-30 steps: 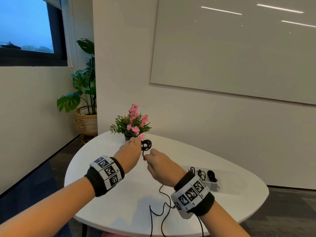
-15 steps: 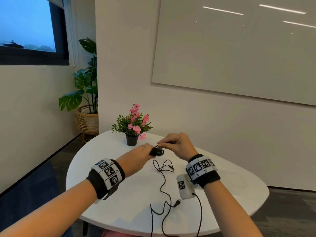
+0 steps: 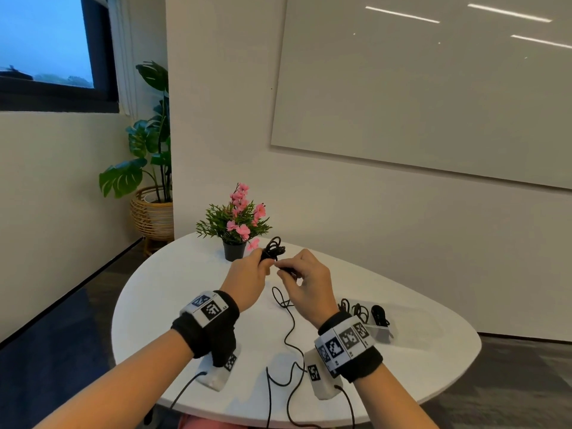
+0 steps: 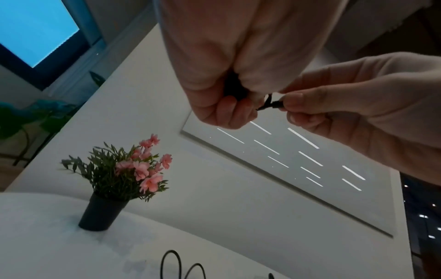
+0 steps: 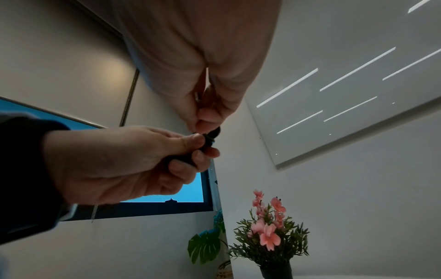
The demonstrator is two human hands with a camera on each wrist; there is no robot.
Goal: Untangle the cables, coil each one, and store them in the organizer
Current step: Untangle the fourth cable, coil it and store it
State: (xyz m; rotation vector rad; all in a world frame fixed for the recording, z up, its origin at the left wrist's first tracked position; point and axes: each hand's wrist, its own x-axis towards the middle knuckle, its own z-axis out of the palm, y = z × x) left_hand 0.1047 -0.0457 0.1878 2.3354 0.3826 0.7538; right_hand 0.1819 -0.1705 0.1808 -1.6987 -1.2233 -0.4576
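My left hand (image 3: 261,263) grips a small coil of black cable (image 3: 274,248) that sticks up above its fingers, just in front of the flower pot. My right hand (image 3: 283,270) pinches the same cable's loose run (image 3: 286,269) right beside the coil. From there the free tail (image 3: 291,331) snakes down over the white table (image 3: 173,305) to its front edge. In the left wrist view the coil (image 4: 235,88) is bunched in my left hand (image 4: 241,105) while the right hand's fingertips (image 4: 292,102) pinch the strand (image 4: 272,104). A clear organizer (image 3: 379,328) right of my right wrist holds coiled black cables (image 3: 356,311).
A black pot of pink flowers (image 3: 234,250) stands at the table's far edge, close behind the coil. White wrist-camera blocks with thin leads (image 3: 322,379) hang under both wrists near the front edge. A large potted plant (image 3: 151,212) stands on the floor at the left.
My right hand swung over the coil and back down to its right, laying on more cable. The coil now stands higher in my left hand, and the loose tail on the table is shorter.
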